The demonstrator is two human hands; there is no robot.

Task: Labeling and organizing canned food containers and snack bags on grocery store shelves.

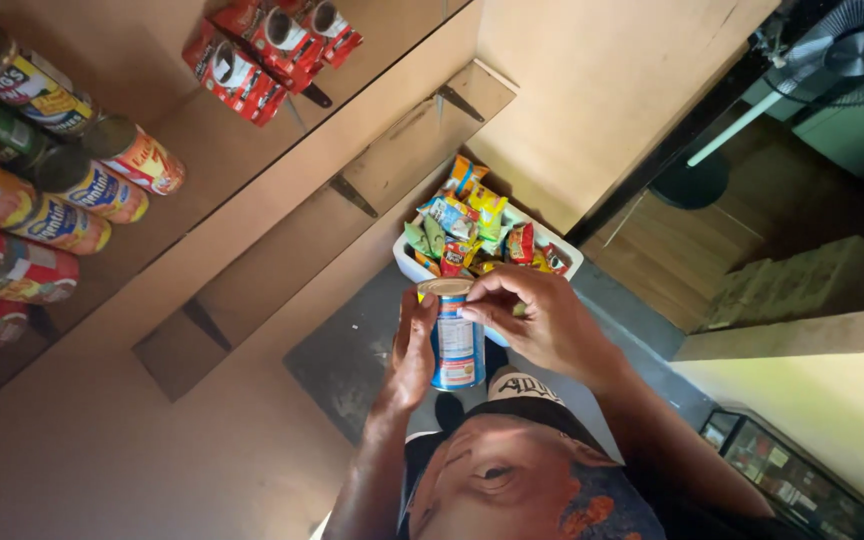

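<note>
Wooden shelves fill most of the view, and we see them from an unusual angle, so that their boards run diagonally across the picture. On the upper shelf, at the left side, several cans lie in a row with yellow, green, red and blue labels. Near the top, red packages are grouped together on another board.

We hold a can with a blue label in front of us, near the centre of the picture and a little below it. It stands nearly upright, with its metal top towards the shelves. Our left hand is closed around the side of the can and grips it. Our right hand comes from the other side; its fingers are bent, and the fingertips touch the upper part of the can, just below the rim.

Directly behind the can there is a white tub, full of small colourful snack packets. The tub stands on a dark floor area beside the lowest shelf board. At the far right, a black fan is visible.
</note>
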